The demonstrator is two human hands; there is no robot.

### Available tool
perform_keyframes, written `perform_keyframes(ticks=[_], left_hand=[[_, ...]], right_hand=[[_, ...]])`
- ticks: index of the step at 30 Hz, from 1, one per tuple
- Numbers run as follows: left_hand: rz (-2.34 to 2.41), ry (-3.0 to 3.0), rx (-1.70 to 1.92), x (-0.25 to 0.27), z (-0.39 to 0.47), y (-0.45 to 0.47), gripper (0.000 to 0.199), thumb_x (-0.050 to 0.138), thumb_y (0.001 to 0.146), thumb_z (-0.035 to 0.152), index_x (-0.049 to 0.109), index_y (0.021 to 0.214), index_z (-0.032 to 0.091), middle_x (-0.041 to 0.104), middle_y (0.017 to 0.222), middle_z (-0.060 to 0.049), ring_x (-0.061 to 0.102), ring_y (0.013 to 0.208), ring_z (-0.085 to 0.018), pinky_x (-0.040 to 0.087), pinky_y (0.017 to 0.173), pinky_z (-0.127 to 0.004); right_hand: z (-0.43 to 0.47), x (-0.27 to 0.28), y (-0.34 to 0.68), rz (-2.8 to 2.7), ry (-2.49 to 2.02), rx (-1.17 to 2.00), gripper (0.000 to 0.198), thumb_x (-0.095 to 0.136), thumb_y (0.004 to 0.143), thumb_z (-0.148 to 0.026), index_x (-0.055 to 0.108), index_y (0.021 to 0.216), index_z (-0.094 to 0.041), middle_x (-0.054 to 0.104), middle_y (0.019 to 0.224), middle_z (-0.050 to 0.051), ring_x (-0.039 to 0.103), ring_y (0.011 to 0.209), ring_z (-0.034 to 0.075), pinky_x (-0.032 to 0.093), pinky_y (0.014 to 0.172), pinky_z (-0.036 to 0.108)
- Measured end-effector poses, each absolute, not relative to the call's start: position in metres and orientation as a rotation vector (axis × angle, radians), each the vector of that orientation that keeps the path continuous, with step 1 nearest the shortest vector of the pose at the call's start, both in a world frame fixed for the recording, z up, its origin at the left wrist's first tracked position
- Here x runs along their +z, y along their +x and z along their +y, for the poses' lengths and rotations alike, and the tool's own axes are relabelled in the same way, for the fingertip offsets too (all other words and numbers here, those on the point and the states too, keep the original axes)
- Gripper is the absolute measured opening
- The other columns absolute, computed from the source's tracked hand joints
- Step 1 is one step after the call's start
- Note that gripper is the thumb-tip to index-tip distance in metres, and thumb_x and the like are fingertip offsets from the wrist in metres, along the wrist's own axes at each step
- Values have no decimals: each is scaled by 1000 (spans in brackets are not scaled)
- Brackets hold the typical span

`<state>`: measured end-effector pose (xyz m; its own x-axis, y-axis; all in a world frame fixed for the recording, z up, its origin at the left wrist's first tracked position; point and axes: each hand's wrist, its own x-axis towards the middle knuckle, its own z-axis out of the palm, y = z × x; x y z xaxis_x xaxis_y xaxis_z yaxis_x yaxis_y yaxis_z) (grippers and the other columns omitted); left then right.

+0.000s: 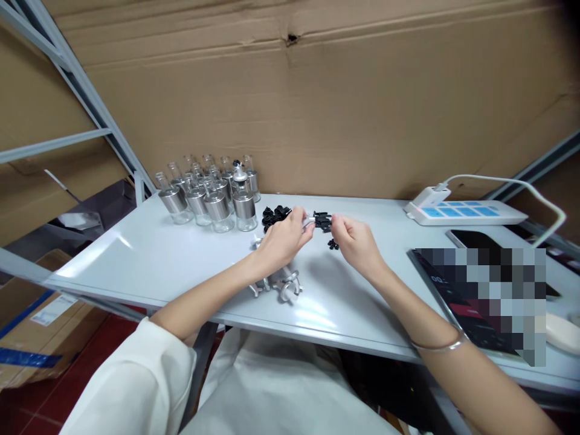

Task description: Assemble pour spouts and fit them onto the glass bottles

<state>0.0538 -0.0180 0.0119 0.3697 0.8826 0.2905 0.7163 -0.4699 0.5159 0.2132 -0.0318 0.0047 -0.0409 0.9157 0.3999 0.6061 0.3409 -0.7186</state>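
My left hand (pixel 284 238) is closed in a pinch on a small silver-grey spout piece (pixel 309 222), raised over the middle of the table. Just to its right, my right hand (pixel 356 243) is closed with thumb and finger together; whatever it holds is too small or hidden. Black stick-like parts (pixel 322 221) show between the hands. Black caps (pixel 273 216) lie in a pile behind my left hand, and small black pieces (pixel 333 244) lie beside my right fingers. Several silver-grey spout tops (pixel 287 285) are heaped below my left wrist, partly covered by it.
Several glass bottles with metal sleeves (pixel 218 208) stand at the back left. One front bottle (pixel 245 208) carries a spout top. On the right are a white power strip (pixel 471 212) with a cable, a phone (pixel 471 237) and a tablet (pixel 453 296). Cardboard (pixel 344 109) walls the back.
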Motion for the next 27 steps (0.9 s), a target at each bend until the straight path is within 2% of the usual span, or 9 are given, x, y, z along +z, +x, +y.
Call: perform_keyframes(ticks=[3, 5, 8, 10, 12, 16, 21, 27], left_hand=[[1254, 2268, 828, 11, -18, 49, 17, 40, 92, 33, 38, 103, 20, 59, 103, -10, 62, 91, -21, 47, 82, -35], [1145, 2198, 858, 11, -19, 44, 16, 38, 92, 30, 40, 104, 20, 59, 104, -10, 59, 95, -20, 46, 85, -35], [989, 2088, 837, 12, -21, 36, 22, 36, 94, 36, 45, 105, 19, 58, 87, -4, 55, 76, -15, 45, 73, -29], [913, 2032, 812, 11, -22, 32, 28, 39, 92, 44, 47, 102, 19, 52, 74, 0, 45, 61, -12, 40, 62, -26], [861, 2012, 815, 10, -23, 30, 32, 41, 90, 48, 49, 96, 18, 48, 70, 2, 38, 57, -9, 35, 58, -24], [827, 2042, 828, 6, -22, 30, 34, 44, 87, 50, 49, 89, 17, 53, 77, 1, 40, 62, -9, 34, 62, -23], [843, 2099, 770, 4, -22, 33, 30, 45, 87, 48, 47, 87, 17, 56, 83, 0, 45, 69, -11, 36, 68, -23], [819, 2108, 758, 3, -24, 33, 29, 44, 88, 47, 45, 87, 18, 54, 84, 0, 45, 72, -11, 36, 71, -23]], right_hand=[[-27, 2, 216, -1775, -1225, 566, 32, 42, 88, -49, 47, 73, -21, 49, 60, -1, 46, 56, 13, 39, 56, 27], [-25, 1, 218, -1741, -1153, 631, 27, 52, 84, -47, 54, 81, -20, 58, 67, 1, 54, 62, 15, 43, 60, 28], [-23, 4, 223, -1584, -1109, 677, 27, 64, 77, -44, 59, 81, -18, 64, 69, 2, 60, 64, 16, 47, 63, 30], [-23, 6, 226, -1498, -1081, 648, 25, 67, 75, -42, 61, 80, -19, 66, 68, 3, 62, 63, 16, 49, 63, 31], [-23, 8, 229, -1481, -1036, 602, 22, 65, 77, -40, 64, 82, -19, 69, 73, 4, 64, 66, 16, 51, 64, 31], [-26, 5, 227, -1567, -977, 572, 18, 63, 81, -35, 68, 88, -20, 71, 82, 5, 67, 70, 17, 54, 67, 32], [-33, 2, 222, -1692, -871, 513, 11, 65, 80, -24, 72, 88, -22, 70, 77, 3, 66, 68, 17, 52, 68, 34], [-36, 6, 219, -1693, -820, 513, 15, 64, 79, -18, 74, 89, -24, 70, 77, 3, 65, 69, 17, 51, 65, 33]])
